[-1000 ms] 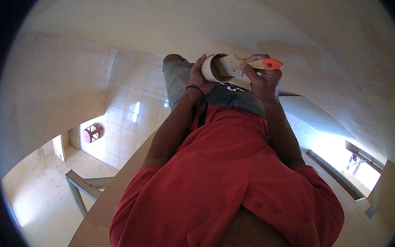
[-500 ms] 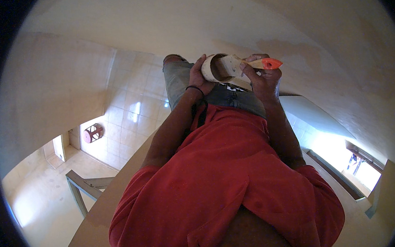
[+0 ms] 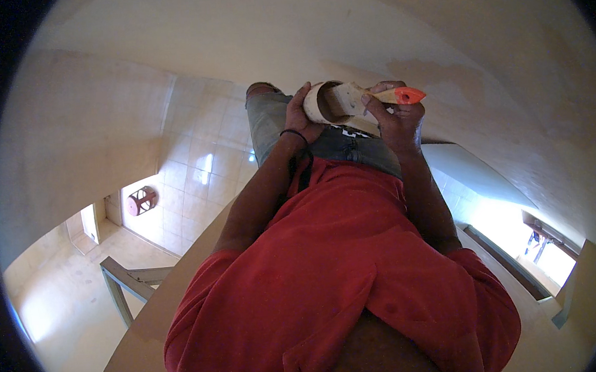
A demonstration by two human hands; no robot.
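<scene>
Both hands keep a closed grip: the left hand [image 3: 298, 114] wraps around the side of a round cream-coloured paint-smeared container [image 3: 325, 102], while the right hand [image 3: 398, 122] pinches the orange-tipped wooden handle of a flat paintbrush [image 3: 374, 97], whose bristles dip into the container's mouth. These 2 things sit in front of the person's red shirt [image 3: 337, 265], near a cream plastered wall [image 3: 495, 58].

I see left hand [image 3: 298, 118] under cup [image 3: 321, 103]; brush [image 3: 374, 98] in right hand [image 3: 398, 122], head inside cup; wall [image 3: 509, 71] right.
</scene>
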